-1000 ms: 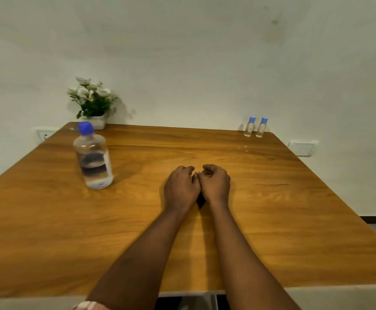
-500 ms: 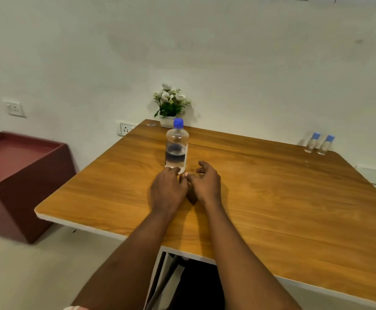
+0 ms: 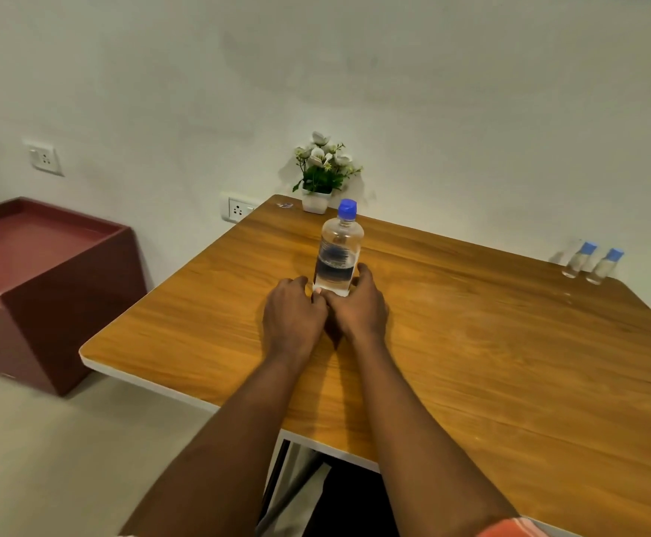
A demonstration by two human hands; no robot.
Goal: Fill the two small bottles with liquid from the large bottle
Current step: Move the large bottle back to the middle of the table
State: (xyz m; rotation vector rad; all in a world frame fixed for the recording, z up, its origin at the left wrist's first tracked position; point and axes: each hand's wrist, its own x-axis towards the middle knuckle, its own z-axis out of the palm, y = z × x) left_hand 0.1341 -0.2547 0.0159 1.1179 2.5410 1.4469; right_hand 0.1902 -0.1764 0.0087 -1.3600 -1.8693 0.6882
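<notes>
Large bottle (image 3: 338, 257) far-left; small bottles (image 3: 579, 260) at far right edge, well apart.

Left hand (image 3: 294, 310) and right hand (image 3: 358, 308) together at the base of the large bottle (image 3: 339, 257) (blue-capped, upright).

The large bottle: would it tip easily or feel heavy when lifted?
The large bottle looks well filled with clear liquid, so it is probably heavy for its size. Tall and narrow, it may tip if pushed high up. Its clear plastic would likely give under a squeeze.
</notes>
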